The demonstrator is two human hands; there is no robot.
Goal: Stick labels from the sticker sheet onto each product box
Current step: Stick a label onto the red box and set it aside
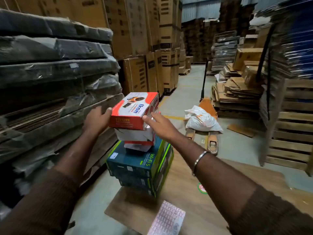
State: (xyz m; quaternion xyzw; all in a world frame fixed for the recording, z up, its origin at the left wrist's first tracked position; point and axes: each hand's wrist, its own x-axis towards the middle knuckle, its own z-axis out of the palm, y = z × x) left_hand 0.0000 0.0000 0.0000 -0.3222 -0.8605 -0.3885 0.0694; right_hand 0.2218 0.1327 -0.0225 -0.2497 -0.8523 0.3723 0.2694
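A red and white Ikon product box (pixel 134 110) tops a stack of similar red and white boxes (pixel 135 135), which stand on teal and green Wi-Fi boxes (pixel 138 164). My left hand (pixel 97 118) holds the top box at its left end, thumb over the upper edge. My right hand (pixel 160 124) touches its right end with straight fingers. The sticker sheet (pixel 167 217) lies on a flat cardboard sheet (pixel 203 206) on the floor, near the bottom of the view.
Wrapped dark bundles (pixel 50 82) are piled high on the left. Tall brown cartons (pixel 144 39) stand behind. An orange pallet jack (pixel 205 106) carries a white sack (pixel 201 120). Flattened cardboard (pixel 237 94) and wooden pallets (pixel 293 129) fill the right.
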